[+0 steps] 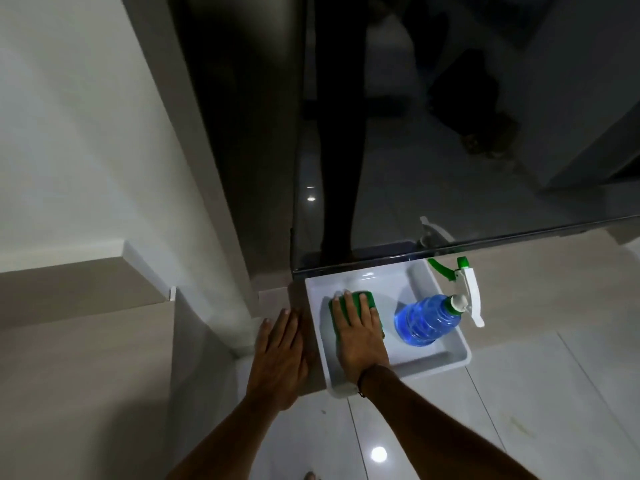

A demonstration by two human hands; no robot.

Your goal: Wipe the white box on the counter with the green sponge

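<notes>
A shallow white box (446, 360) lies on a beige counter (540, 271), its front part jutting over the edge. Inside it, my right hand (358, 336) presses flat on the green sponge (341, 304), which sits on the box's left floor; only the sponge's top and left edges show around my fingers. My left hand (280, 355) rests flat, fingers together, on the counter just left of the box, touching or almost touching its left wall.
A spray bottle (424, 320) with blue liquid and a white-green trigger head stands in the box's right half. A dark glass panel (450, 133) rises right behind the box. Glossy white floor tiles (450, 427) lie below the counter edge; a wall corner (221, 306) stands at left.
</notes>
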